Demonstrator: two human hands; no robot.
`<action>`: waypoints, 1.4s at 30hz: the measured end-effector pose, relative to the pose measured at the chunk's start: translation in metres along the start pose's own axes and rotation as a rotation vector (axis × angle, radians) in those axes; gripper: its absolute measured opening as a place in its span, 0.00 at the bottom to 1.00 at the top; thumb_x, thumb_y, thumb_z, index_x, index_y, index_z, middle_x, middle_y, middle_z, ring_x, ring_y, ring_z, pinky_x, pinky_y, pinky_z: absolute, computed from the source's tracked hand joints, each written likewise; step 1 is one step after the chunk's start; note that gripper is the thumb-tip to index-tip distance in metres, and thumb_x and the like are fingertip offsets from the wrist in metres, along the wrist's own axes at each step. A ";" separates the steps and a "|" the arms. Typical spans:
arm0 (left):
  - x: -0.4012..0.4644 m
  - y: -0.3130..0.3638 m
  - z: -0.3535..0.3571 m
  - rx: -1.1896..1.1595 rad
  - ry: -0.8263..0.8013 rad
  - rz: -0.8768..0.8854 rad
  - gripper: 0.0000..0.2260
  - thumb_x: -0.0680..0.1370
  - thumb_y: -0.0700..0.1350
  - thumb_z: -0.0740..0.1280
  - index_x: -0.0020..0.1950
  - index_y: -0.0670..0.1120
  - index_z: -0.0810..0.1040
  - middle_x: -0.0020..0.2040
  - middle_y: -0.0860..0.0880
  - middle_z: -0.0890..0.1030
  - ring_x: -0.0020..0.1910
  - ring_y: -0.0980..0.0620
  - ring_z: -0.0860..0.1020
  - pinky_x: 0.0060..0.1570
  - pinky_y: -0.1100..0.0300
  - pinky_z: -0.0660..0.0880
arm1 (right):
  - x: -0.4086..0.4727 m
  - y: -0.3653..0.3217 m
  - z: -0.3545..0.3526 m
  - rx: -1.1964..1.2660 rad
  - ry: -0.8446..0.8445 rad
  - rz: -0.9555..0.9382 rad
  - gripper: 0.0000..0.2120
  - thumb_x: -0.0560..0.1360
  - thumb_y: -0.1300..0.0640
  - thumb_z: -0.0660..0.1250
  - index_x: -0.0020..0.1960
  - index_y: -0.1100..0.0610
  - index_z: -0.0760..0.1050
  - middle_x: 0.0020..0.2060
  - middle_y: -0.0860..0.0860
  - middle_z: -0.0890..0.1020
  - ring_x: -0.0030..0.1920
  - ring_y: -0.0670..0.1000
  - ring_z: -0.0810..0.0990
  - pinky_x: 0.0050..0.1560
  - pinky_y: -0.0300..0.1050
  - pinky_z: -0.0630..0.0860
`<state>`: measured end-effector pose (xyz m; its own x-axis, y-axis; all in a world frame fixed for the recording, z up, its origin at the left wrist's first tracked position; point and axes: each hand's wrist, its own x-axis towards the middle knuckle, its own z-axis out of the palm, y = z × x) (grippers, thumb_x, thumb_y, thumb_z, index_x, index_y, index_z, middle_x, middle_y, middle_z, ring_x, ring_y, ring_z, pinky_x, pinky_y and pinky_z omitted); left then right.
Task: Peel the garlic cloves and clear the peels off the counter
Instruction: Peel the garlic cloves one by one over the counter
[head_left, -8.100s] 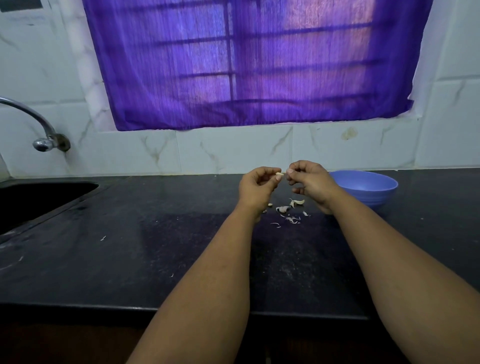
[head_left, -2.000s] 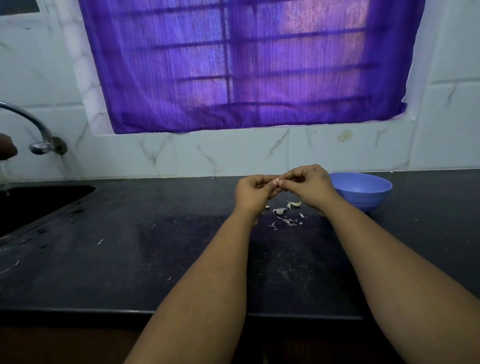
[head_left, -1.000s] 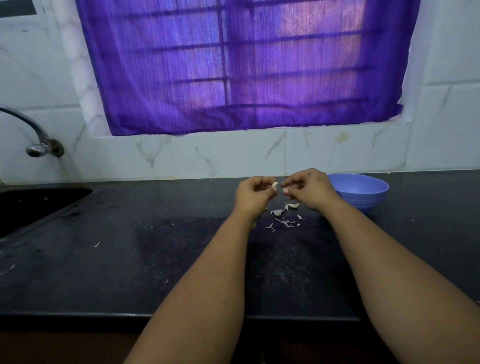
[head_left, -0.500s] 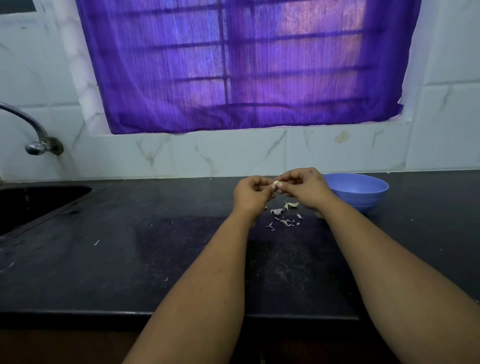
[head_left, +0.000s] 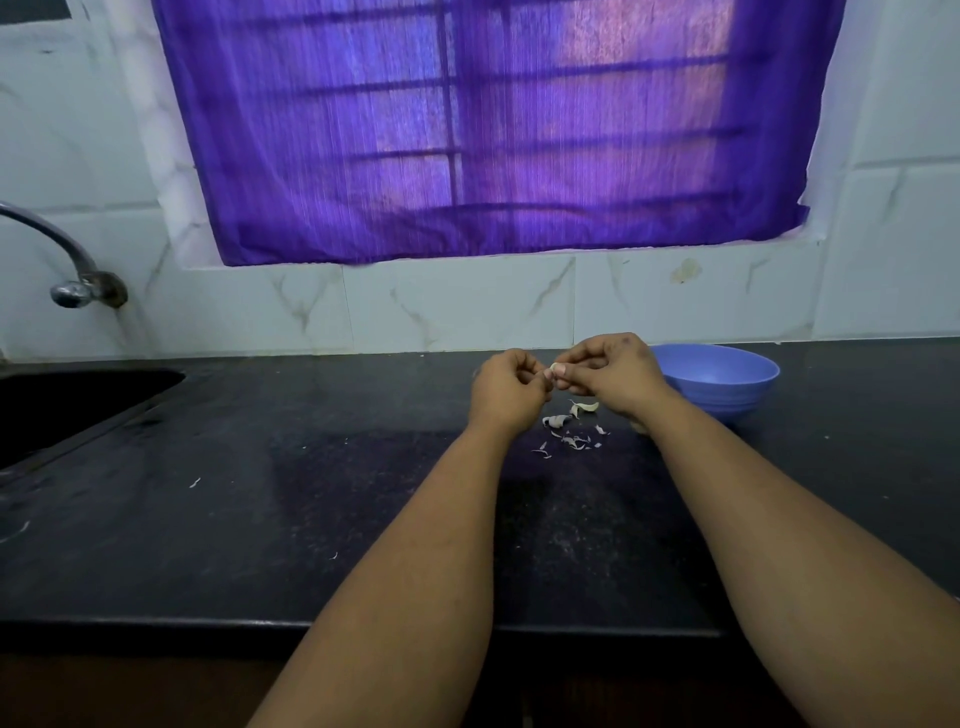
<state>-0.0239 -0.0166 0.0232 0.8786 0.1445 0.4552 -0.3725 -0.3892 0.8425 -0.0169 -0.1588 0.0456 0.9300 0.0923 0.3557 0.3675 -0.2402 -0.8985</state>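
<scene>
**Mid-peel, clove held over the scraps**

Small pale garlic clove (head_left: 554, 370) pinched between both hands above the black stone counter (head_left: 260, 493). Left hand (head_left: 506, 391) curled, gripping one end; right hand (head_left: 610, 371) curled, fingertips nipping at the other. Directly below, a loose scatter of papery whitish peels (head_left: 569, 431); just right, a round blue plastic bowl (head_left: 719, 379). Contents of bowl not visible.

Risks, as judged: slick clove squirting from so small a pinch and skidding toward the dark sink (head_left: 67, 405); light peels drifting with any arm sweep, spreading further; stray flakes already lying well apart, easily missed at clearing.
</scene>
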 end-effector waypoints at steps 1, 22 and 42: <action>0.000 0.000 0.000 0.018 -0.007 0.003 0.09 0.76 0.40 0.68 0.37 0.48 0.74 0.38 0.44 0.83 0.40 0.46 0.83 0.47 0.48 0.81 | 0.000 0.000 0.000 0.007 -0.001 0.000 0.02 0.72 0.64 0.73 0.44 0.61 0.81 0.37 0.58 0.85 0.38 0.49 0.84 0.42 0.36 0.81; 0.001 0.004 0.004 -0.090 -0.093 -0.116 0.14 0.76 0.48 0.54 0.31 0.46 0.68 0.31 0.47 0.74 0.33 0.47 0.73 0.41 0.53 0.70 | 0.002 -0.001 0.004 0.200 0.071 0.093 0.06 0.74 0.62 0.72 0.47 0.64 0.78 0.37 0.57 0.83 0.38 0.49 0.83 0.37 0.35 0.80; 0.005 -0.005 0.001 0.094 -0.009 -0.025 0.06 0.73 0.49 0.73 0.39 0.50 0.79 0.37 0.51 0.83 0.39 0.51 0.82 0.42 0.52 0.80 | 0.000 0.000 0.001 0.050 0.018 0.048 0.02 0.74 0.64 0.71 0.44 0.59 0.80 0.38 0.56 0.85 0.39 0.47 0.83 0.41 0.35 0.78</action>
<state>-0.0177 -0.0147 0.0208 0.8899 0.1470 0.4317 -0.3215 -0.4693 0.8224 -0.0166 -0.1575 0.0454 0.9466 0.0642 0.3158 0.3223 -0.1956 -0.9262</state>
